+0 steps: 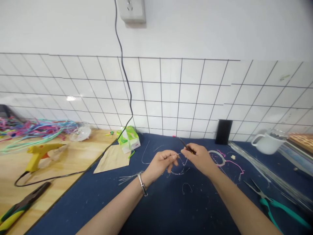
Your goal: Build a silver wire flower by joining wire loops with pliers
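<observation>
My left hand (160,163), with a metal bangle at its wrist, pinches a thin wire ring (179,173) between thumb and fingers over the dark blue mat. My right hand (200,160) is closed round a slim dark tool (183,143) with a pointed tip; its exact kind is hard to make out. Both hands are close together, and the wire spans the gap between them. A short bent wire (187,185) lies below them on the mat. To the right of my right hand lie a pale coil (221,153) and a pink fuzzy strand (236,163).
Teal-handled pliers (266,199) and a bundle of wires (264,169) lie right, near a white mug (266,143). A black block (223,132) stands by the tiles. Left are a tissue pack (129,138), a yellow glue gun (36,155) and yellow-green pliers (22,205).
</observation>
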